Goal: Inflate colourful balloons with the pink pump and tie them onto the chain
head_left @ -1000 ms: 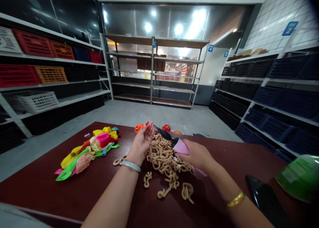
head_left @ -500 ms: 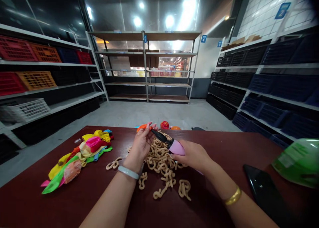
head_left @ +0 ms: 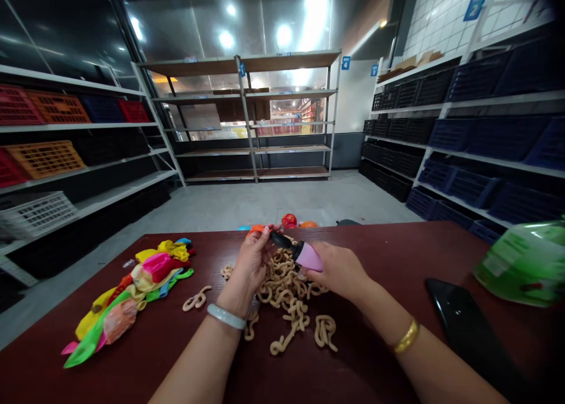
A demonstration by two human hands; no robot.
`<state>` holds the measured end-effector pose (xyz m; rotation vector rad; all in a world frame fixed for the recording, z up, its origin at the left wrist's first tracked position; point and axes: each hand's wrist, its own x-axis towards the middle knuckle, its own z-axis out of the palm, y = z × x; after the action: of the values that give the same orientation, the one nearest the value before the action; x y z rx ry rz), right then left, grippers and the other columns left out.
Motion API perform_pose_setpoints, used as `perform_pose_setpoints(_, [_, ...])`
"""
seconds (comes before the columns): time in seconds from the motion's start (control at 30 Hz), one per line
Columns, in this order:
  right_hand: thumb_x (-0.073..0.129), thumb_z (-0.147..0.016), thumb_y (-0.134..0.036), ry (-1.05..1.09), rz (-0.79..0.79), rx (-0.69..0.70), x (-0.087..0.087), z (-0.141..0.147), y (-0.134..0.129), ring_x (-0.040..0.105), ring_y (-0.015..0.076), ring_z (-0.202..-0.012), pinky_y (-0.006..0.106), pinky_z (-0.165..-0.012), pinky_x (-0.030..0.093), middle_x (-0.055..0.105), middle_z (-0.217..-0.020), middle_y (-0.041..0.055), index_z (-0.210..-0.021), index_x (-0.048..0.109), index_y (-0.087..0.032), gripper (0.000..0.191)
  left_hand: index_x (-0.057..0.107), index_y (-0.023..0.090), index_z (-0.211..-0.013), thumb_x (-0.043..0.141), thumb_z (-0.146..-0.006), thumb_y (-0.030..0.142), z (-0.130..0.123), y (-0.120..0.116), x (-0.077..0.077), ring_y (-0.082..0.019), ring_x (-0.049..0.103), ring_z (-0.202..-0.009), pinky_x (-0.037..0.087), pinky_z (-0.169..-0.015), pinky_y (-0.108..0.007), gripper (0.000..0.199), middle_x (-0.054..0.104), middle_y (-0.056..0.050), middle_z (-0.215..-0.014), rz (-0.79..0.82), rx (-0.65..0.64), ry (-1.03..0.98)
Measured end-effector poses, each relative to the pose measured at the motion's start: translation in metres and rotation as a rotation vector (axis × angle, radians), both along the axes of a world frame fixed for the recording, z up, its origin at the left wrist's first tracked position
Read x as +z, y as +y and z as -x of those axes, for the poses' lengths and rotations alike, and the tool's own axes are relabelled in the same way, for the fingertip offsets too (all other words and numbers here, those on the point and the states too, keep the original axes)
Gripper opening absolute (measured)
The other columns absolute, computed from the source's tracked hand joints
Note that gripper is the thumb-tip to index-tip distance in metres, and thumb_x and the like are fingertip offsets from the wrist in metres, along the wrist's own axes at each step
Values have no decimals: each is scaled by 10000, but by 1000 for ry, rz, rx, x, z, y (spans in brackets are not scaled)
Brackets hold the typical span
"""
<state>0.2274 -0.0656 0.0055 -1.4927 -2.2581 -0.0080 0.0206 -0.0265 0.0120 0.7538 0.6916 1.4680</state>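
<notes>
At the middle of the table, my left hand (head_left: 256, 252) is closed on an orange balloon (head_left: 256, 230) at the tip of a black nozzle. My right hand (head_left: 338, 271) wraps around the pink body of a balloon pump (head_left: 309, 257); its black nozzle points left into my left fingers. Whether the nozzle sits inside the balloon's neck is hidden by the fingers. Below both hands lies a pile of tan, curled, rope-like pieces (head_left: 286, 292), with a few loose ones around it. Colourful limp balloons (head_left: 150, 274) are heaped on the left.
A black phone (head_left: 459, 316) and a green plastic pouch or bottle (head_left: 525, 266) lie at the right of the dark red table (head_left: 375, 363). Beyond the far edge show a red ball-like balloon (head_left: 289, 220) and an orange one (head_left: 309, 224). Shelves with crates (head_left: 48, 157) line the walls.
The camera view has turned slightly to the right, so the shelves appear shifted left. Both hands keep their holds on the balloon and the pump, in nearly the same pose.
</notes>
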Motion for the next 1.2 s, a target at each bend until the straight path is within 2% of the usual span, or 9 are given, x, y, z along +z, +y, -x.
perform_pose_setpoints(0.1, [617,-791,-479,10,-17,11,0,0,1,643,258,-854,333,-659,394,684,-973,76,-1094,580,-211,407,632,140,-974,678,-840,217,-3,-2,0,-203,691,-955,579,-757,-298,162,702,-109,-1105,-5,6,2])
perform_pose_setpoints(0.33, [648,-777,-481,100,55,63,0,0,1,645,258,-861,320,-664,380,701,-975,68,-1087,595,-221,408,616,148,-980,706,-816,211,-6,-8,4,-224,671,-1021,559,-829,-347,198,702,-119,-1114,0,-45,-38])
perform_pose_setpoints(0.5, [649,-787,-473,173,145,101,1,3,-1,642,266,-910,326,-714,396,702,-1010,65,-1129,598,-231,422,609,151,-972,659,-858,241,-6,-12,8,-249,638,-1097,542,-877,-391,154,673,-133,-1168,-45,-190,-140])
perform_pose_setpoints(0.6, [662,-780,-469,216,205,109,3,5,-2,639,261,-910,316,-714,398,703,-1018,62,-1151,601,-235,443,588,168,-910,654,-863,289,-11,-16,9,-257,659,-1039,553,-832,-400,146,683,-117,-1104,-79,-207,-176])
perform_pose_setpoints(0.77, [666,-783,-472,255,246,125,7,6,-6,632,263,-928,315,-724,404,699,-1049,69,-1193,595,-234,480,584,178,-913,670,-849,286,-19,-20,10,-214,675,-843,551,-683,-322,152,670,-70,-909,-93,-168,-171])
perform_pose_setpoints(0.97, [658,-787,-492,262,246,149,9,7,-7,628,266,-926,328,-725,414,695,-1060,65,-1194,592,-240,484,605,157,-843,643,-850,262,-16,-25,19,-184,630,-775,532,-681,-308,113,607,-48,-834,-82,-238,-231])
perform_pose_setpoints(1.07, [662,-785,-494,277,255,167,9,7,-6,625,264,-924,331,-731,419,693,-1069,63,-1208,587,-246,495,601,162,-825,628,-861,309,-15,-27,21,-171,616,-757,534,-697,-308,154,593,-40,-810,-100,-269,-285])
perform_pose_setpoints(1.2, [675,-781,-470,335,320,207,8,7,-5,628,244,-878,322,-728,430,696,-1040,63,-1212,586,-240,496,592,167,-816,631,-871,361,-15,-26,19,-201,647,-877,538,-818,-364,206,643,-63,-876,-131,-219,-276])
